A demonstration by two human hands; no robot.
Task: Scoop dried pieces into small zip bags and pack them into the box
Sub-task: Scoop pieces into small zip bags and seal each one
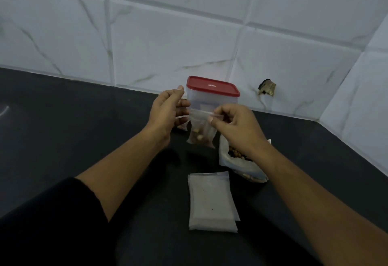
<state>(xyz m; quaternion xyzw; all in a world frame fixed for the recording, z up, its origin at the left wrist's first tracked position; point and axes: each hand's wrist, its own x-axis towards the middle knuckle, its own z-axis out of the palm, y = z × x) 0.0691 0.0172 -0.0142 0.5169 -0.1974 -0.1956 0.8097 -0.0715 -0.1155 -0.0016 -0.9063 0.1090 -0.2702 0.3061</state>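
Above the black countertop [63, 129], left hand [168, 111] pinches one end of a small zip bag [202, 122] holding a few dried pieces [198, 136], hanging right in front of the red-lidded box [211, 97], right hand [233, 127] pinches the other end.

L hand [165, 114] & R hand [233, 127] raised close together, fingers pinching.

dim, cool light; wide-angle bend at edges; faint sheen on black countertop [63, 118]; mild softness overall
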